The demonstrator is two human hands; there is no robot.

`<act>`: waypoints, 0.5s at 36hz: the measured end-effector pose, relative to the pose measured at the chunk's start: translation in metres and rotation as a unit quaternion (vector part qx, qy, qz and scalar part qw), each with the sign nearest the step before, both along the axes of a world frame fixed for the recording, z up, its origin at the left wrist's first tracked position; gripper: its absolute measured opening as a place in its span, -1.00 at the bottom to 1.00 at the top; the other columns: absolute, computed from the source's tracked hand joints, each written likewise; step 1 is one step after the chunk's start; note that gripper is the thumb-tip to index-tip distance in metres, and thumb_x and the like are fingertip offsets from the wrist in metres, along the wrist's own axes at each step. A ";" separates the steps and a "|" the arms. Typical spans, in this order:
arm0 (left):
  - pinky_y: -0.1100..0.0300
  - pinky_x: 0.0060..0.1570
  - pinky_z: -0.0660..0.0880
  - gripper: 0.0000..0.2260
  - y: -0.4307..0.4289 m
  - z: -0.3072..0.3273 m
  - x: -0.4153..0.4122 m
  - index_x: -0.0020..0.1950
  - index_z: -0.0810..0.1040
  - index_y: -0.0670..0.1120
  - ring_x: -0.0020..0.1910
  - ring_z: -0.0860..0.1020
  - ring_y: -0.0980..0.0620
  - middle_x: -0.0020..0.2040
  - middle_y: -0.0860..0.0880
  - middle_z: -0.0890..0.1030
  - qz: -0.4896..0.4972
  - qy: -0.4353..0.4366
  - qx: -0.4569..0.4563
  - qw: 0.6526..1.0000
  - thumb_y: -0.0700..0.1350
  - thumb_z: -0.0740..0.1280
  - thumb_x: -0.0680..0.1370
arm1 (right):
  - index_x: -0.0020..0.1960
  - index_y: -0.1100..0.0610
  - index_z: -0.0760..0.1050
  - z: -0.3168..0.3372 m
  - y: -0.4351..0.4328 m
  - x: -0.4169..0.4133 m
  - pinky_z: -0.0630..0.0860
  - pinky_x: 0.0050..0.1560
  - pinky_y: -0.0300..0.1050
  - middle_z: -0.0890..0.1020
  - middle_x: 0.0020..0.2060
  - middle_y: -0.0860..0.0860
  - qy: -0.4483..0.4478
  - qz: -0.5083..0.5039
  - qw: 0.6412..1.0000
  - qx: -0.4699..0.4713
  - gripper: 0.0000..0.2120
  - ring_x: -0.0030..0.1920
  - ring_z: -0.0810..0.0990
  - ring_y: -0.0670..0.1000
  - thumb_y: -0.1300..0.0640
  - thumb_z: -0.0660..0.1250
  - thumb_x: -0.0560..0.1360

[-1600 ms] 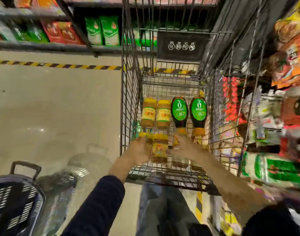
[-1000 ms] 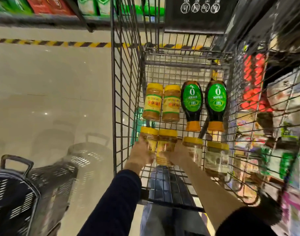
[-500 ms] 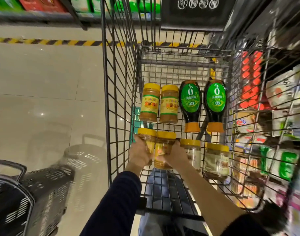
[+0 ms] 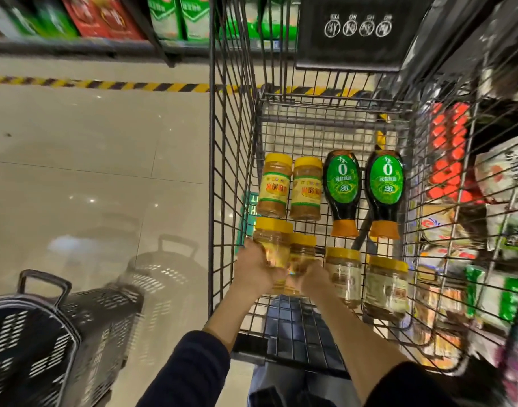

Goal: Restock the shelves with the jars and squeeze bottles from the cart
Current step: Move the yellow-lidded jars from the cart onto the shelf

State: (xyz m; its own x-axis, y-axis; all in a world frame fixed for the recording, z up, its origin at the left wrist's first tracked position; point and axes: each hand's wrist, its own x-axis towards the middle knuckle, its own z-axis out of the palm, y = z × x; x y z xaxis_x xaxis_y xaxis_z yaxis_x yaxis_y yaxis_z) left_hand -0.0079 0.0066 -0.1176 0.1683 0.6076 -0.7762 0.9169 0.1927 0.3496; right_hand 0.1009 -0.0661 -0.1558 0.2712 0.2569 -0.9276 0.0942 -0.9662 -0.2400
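A wire cart [image 4: 231, 160] holds yellow-lidded jars and two dark squeeze bottles [image 4: 341, 189] with green labels, all lying on its floor. My left hand [image 4: 256, 268] grips a yellow-lidded jar [image 4: 272, 239], raised a little off the cart floor. My right hand [image 4: 310, 279] holds a second jar [image 4: 302, 254] right beside it. Two labelled jars [image 4: 290, 186] lie behind them. Two more jars [image 4: 366, 280] lie to the right of my right hand.
A black plastic basket [image 4: 43, 342] with a handle stands on the tiled floor at lower left. Stocked shelves [image 4: 492, 201] line the cart's right side. Another shelf [image 4: 105, 22] with green and red packs runs across the far side, behind yellow-black floor tape.
Both hands have closed on the two near-left jars. The left jar has come up slightly. The camera has moved closer to the cart.
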 end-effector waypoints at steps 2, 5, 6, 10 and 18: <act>0.04 0.02 0.57 -0.15 -0.008 -0.027 -0.011 0.13 0.52 -0.03 0.02 0.61 0.02 0.02 0.00 0.63 0.021 -0.024 -0.005 0.999 0.43 0.42 -0.02 | 0.23 0.30 0.42 0.002 -0.002 0.000 0.36 -0.21 -0.35 0.43 -0.19 -0.03 -0.022 0.023 0.999 0.032 -0.56 -0.28 0.38 -0.13 0.12 0.40 0.43; 0.10 0.03 0.57 -0.30 -0.008 0.002 -0.009 0.02 0.60 0.03 -0.01 0.62 0.09 -0.03 0.07 0.66 0.054 -0.051 -0.020 0.997 0.34 0.47 -0.02 | 0.26 0.27 0.36 0.009 -0.001 0.000 0.46 0.08 -0.15 0.52 0.01 0.10 -0.040 0.049 0.998 -0.006 -0.49 0.04 0.52 0.06 0.02 0.38 0.44; 0.13 0.04 0.56 -0.38 -0.007 0.020 -0.006 0.00 0.62 0.03 -0.02 0.62 0.10 -0.05 0.07 0.67 0.060 -0.061 -0.022 0.996 0.27 0.48 0.02 | 0.25 0.28 0.35 0.015 0.001 0.002 0.48 0.14 -0.08 0.54 0.07 0.13 -0.042 0.055 0.997 -0.017 -0.48 0.12 0.53 0.11 -0.01 0.37 0.44; 0.35 -0.17 0.55 -0.75 -0.008 0.049 0.002 -0.12 0.65 0.01 -0.19 0.62 0.20 -0.17 0.08 0.68 0.089 -0.099 -0.023 0.991 -0.07 0.58 0.24 | 0.20 0.31 0.43 0.027 0.003 0.009 0.42 0.00 -0.17 0.57 0.08 0.18 -0.030 0.056 0.998 -0.001 -0.62 0.15 0.53 0.13 0.06 0.28 0.51; 0.43 -0.25 0.49 -0.71 -0.009 0.097 0.009 -0.30 0.57 0.22 -0.29 0.56 0.40 -0.33 0.28 0.63 0.112 -0.179 0.018 0.977 -0.12 0.59 0.26 | -0.21 0.02 0.43 0.061 0.002 0.033 0.57 -0.15 -0.23 0.64 -0.11 0.04 0.013 0.000 0.996 0.090 -0.78 -0.06 0.61 0.04 0.06 0.48 0.30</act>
